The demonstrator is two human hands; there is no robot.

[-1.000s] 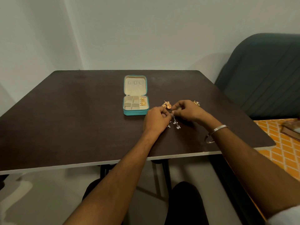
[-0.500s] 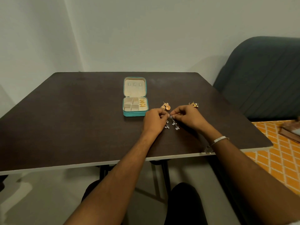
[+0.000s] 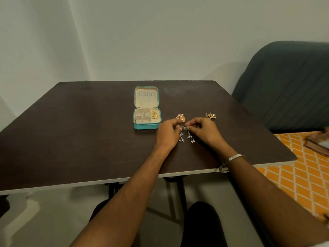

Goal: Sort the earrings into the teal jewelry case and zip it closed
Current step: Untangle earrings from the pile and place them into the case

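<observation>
The teal jewelry case (image 3: 146, 126) lies open on the dark table (image 3: 80, 131), its lid flat behind it. Gold earrings (image 3: 154, 114) fill its right compartment. Just right of the case, my left hand (image 3: 168, 134) and my right hand (image 3: 203, 131) meet over silver dangling earrings (image 3: 187, 136) with small white beads; both hands pinch their top ends while the strands lie on the table. An orange-gold earring pair (image 3: 180, 117) sits behind my left hand. A dark gold earring pair (image 3: 210, 115) lies behind my right hand.
A grey-blue upholstered seat (image 3: 288, 86) stands at the table's right side. An orange patterned floor mat (image 3: 300, 175) and a brown object (image 3: 318, 145) lie beyond the right edge. My right wrist wears a silver bangle (image 3: 231, 160). White walls close in behind.
Both hands have stayed together over the silver earrings, with only small finger movements. The view has tilted slightly, so the table sits a little lower in frame.
</observation>
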